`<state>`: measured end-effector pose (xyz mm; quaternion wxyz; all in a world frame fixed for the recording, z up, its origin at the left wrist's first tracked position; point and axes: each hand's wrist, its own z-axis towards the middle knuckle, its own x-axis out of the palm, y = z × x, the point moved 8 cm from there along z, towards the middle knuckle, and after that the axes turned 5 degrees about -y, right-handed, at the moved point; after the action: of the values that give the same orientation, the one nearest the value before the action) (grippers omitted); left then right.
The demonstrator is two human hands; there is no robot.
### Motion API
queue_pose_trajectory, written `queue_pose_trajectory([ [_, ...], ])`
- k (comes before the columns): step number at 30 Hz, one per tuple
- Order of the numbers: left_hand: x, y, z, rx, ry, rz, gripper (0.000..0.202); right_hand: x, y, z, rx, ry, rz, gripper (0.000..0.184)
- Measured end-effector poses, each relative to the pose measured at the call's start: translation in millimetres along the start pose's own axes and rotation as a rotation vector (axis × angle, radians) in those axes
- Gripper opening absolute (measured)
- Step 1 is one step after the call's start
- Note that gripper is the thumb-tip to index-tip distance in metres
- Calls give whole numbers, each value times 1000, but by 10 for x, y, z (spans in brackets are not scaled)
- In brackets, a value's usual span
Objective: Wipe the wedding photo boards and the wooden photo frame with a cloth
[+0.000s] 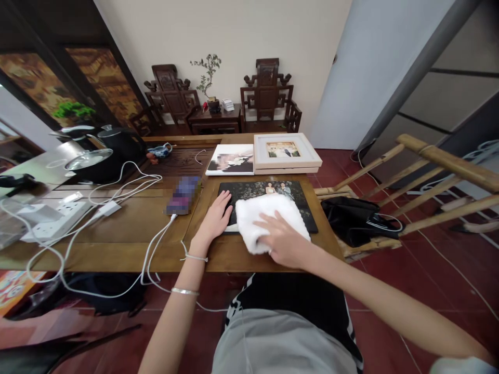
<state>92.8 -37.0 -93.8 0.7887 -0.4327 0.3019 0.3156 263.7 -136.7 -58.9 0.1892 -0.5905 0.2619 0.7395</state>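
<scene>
A dark photo panel (pixel 260 188) with two people pictured on it lies flat on the wooden table. My left hand (pixel 218 214) rests on its left edge, fingers stretched out and holding nothing. On top of the panel, a folded white cloth (pixel 249 215) covers its middle and part of the front edge. My right hand (pixel 281 240) presses on this cloth and grips its near side, with the thumb by the fold. Behind the panel are a white photo album (pixel 228 167) and a pale box with a framed picture (pixel 307 150).
Left of the panel, a phone (pixel 183 195) is plugged into a white cable. White cables, a power strip (pixel 58 221), a glass-lidded pot (pixel 91 162) and a kettle (pixel 125 143) occupy the table's left side. A bamboo chair (pixel 448 163) holding a black bag (pixel 354 221) stands at right.
</scene>
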Motion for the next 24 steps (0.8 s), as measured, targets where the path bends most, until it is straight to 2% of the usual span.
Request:
queue_pose_trajectory([
  [3, 1, -2, 6, 3, -9, 0, 50, -1, 244, -167, -53, 37, 30, 42],
  [6, 7, 15, 6, 2, -23, -9, 50, -28, 184, -101, -51, 24, 41, 43],
  [9, 19, 39, -2, -6, -22, -15, 50, -56, -129, 163, 6, -13, 28, 48],
  [14, 9, 60, -9, 0, -28, -23, 49, -143, -764, 764, 111, -114, -53, 50],
  [18, 6, 67, -5, 11, -15, -27, 48, -184, -1037, 1080, 152, -161, -107, 48],
  [21, 14, 74, 0, 13, -6, -24, 49, -182, -994, 1091, 163, -161, -118, 48],
  [24, 25, 74, 5, 13, -1, -22, 49, -130, -696, 894, 104, -127, -110, 47],
])
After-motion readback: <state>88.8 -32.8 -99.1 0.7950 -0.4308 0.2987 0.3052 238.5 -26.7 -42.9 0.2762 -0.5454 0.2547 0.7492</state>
